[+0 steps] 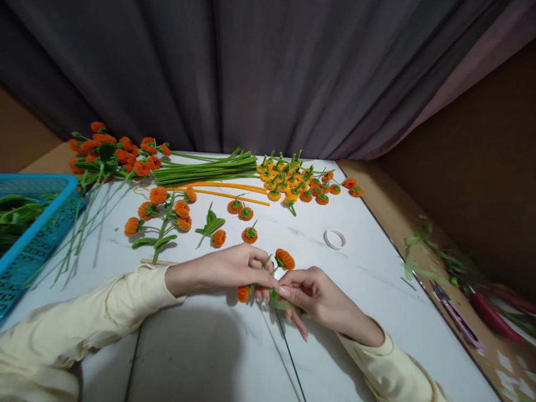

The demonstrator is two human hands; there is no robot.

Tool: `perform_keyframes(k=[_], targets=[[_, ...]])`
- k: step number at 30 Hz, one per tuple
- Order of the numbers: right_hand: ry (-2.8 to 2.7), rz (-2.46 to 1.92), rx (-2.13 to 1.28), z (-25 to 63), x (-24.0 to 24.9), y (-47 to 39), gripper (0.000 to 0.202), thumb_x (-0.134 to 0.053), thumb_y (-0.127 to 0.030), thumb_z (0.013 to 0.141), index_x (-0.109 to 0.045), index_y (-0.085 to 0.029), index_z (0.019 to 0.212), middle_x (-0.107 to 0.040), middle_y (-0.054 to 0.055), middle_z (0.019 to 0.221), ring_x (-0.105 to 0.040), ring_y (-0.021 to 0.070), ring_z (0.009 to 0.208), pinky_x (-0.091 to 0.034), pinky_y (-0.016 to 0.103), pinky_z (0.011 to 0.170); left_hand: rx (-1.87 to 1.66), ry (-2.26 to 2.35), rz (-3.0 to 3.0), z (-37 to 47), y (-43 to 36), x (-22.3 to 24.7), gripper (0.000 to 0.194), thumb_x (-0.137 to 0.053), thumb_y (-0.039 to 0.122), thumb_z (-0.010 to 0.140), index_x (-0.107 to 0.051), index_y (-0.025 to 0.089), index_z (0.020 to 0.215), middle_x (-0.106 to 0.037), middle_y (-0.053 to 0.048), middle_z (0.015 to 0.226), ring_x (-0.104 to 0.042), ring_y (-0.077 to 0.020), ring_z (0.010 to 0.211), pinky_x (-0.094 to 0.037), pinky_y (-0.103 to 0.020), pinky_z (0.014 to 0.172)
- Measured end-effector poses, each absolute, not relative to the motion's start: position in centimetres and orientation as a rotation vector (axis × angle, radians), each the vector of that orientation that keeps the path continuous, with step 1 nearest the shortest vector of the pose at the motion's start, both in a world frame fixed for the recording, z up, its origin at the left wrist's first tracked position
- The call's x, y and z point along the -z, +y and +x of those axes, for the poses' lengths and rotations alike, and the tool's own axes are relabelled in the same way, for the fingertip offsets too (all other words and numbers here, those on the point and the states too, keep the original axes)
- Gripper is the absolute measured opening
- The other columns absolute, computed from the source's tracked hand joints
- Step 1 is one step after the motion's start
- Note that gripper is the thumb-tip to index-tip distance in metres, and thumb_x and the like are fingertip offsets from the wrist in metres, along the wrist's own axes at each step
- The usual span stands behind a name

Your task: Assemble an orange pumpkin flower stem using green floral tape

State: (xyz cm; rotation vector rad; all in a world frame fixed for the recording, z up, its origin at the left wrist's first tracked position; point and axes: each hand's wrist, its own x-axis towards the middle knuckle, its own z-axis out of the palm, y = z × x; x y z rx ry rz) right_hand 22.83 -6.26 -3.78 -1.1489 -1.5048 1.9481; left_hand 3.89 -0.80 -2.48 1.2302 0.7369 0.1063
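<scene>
My left hand (240, 268) and my right hand (316, 293) meet over the table, both with fingers pinched on a fuzzy flower stem (288, 352). Its thin dark green lower end runs down toward the front edge of view. One orange pipe-cleaner flower (285, 259) rises above my fingers, and another orange flower (243, 293) pokes out below my left hand. A flat strip of green tape (280, 302) shows by my right fingertips; its exact hold is partly hidden. Just beyond lie loose orange flower heads (250, 235) and a green leaf cluster (210, 224).
A finished-looking orange flower spray (158, 228) lies at left, near a blue basket (46, 237) of green leaves. Behind are green pipe cleaners (209, 167), yellow flower heads (274, 195) and orange blooms (141, 167). A white tape roll (335, 239) and pink-handled scissors (458, 321) are at right.
</scene>
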Motion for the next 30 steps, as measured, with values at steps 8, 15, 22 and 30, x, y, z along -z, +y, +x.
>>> perform_keyframes(k=[8, 15, 22, 30], targets=[[-1.530, -1.197, -1.940, 22.83, 3.84, -6.25, 0.040, -0.056, -0.052, 0.082, -0.057, -0.013, 0.073, -0.056, -0.002, 0.048, -0.052, 0.0082, 0.034, -0.032, 0.018, 0.039, -0.029, 0.740, 1.415, 3.63, -0.66, 2.14, 0.018, -0.066, 0.031, 0.074, -0.063, 0.013, 0.077, -0.061, 0.000, 0.066, -0.054, -0.0086, 0.058, -0.040, -0.018, 0.052], [-1.512, -1.170, -1.989, 22.93, 3.84, -6.21, 0.042, -0.057, -0.054, 0.081, -0.061, -0.012, 0.077, -0.057, -0.001, 0.051, -0.052, 0.0082, 0.036, -0.034, 0.018, 0.039, -0.015, 0.742, 1.410, 3.09, -0.48, 2.72, 0.016, -0.065, 0.029, 0.074, -0.066, 0.013, 0.077, -0.063, -0.001, 0.067, -0.058, -0.0107, 0.057, -0.044, -0.020, 0.055], [-1.544, -1.159, -2.025, 22.90, 3.92, -6.16, 0.045, -0.057, -0.055, 0.080, -0.065, -0.010, 0.083, -0.058, 0.000, 0.054, -0.053, 0.0079, 0.037, -0.036, 0.017, 0.037, -0.015, 0.728, 1.359, 3.11, -0.53, 2.85, 0.017, -0.066, 0.030, 0.073, -0.066, 0.013, 0.072, -0.063, -0.002, 0.063, -0.058, -0.0107, 0.058, -0.046, -0.021, 0.058], [-1.557, -1.161, -2.024, 22.91, 4.18, -6.14, 0.044, -0.059, -0.052, 0.080, -0.065, -0.009, 0.081, -0.058, 0.001, 0.054, -0.053, 0.0074, 0.036, -0.036, 0.016, 0.036, 0.007, 0.707, 1.318, 3.10, -0.48, 2.79, 0.013, -0.068, 0.027, 0.071, -0.068, 0.014, 0.071, -0.064, -0.001, 0.064, -0.058, -0.0101, 0.059, -0.045, -0.021, 0.060]])
